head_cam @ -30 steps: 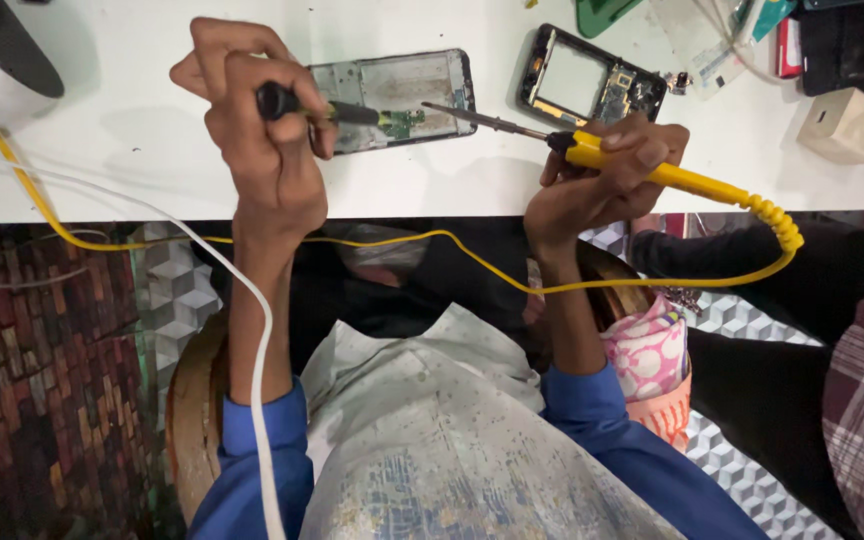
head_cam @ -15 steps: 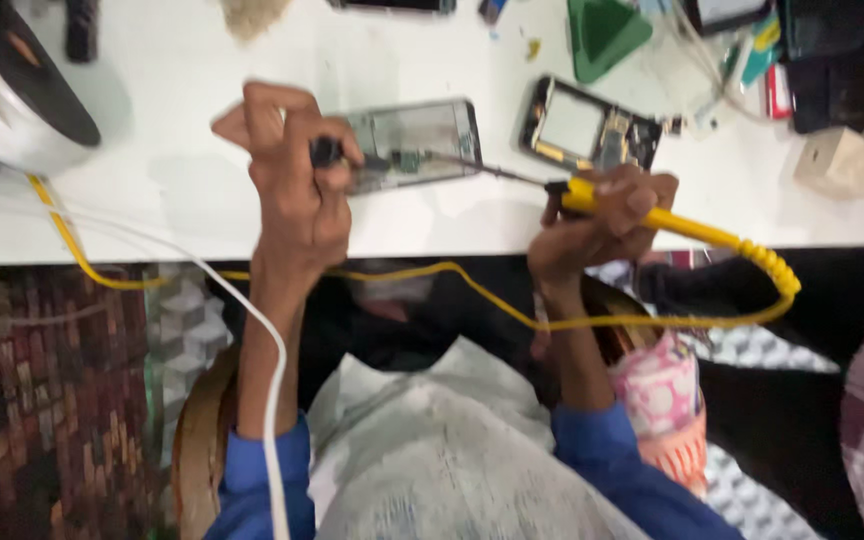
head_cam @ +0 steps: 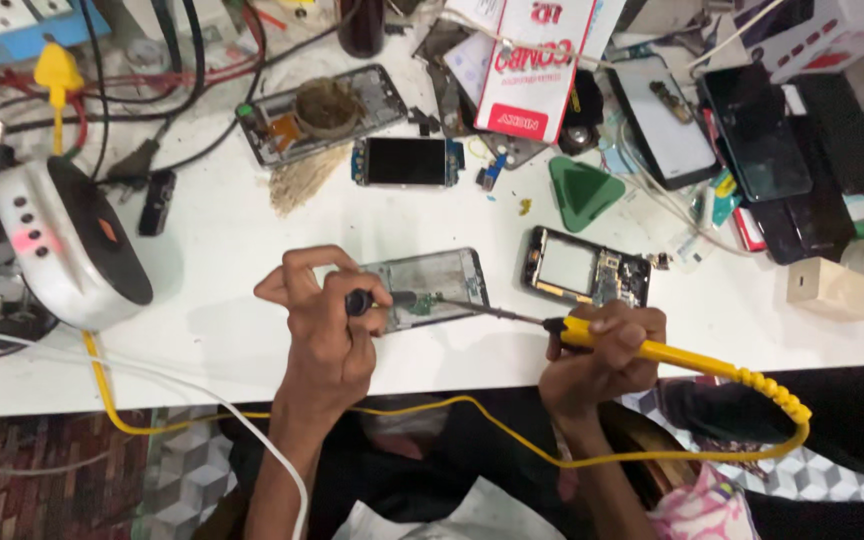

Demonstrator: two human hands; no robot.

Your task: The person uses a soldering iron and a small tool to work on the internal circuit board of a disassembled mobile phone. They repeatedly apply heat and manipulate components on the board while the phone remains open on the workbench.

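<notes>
An opened grey phone frame lay near the white desk's front edge, where both tools could reach. It was steadied by the left hand, fingers closed on a black-handled tool. The right hand gripped a yellow-handled soldering iron, its tip on the board. Compared with the earlier frame, more of the cluttered desk was visible.

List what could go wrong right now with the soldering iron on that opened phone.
1. The soldering iron in the right hand has its tip on the small board in the opened phone; lingering may scorch it.
2. The left hand holds a dark-handled tool close to the tip, so its fingers might get burned.
3. The iron's yellow cord loops below the table edge and could snag, jerking the tip.
</notes>
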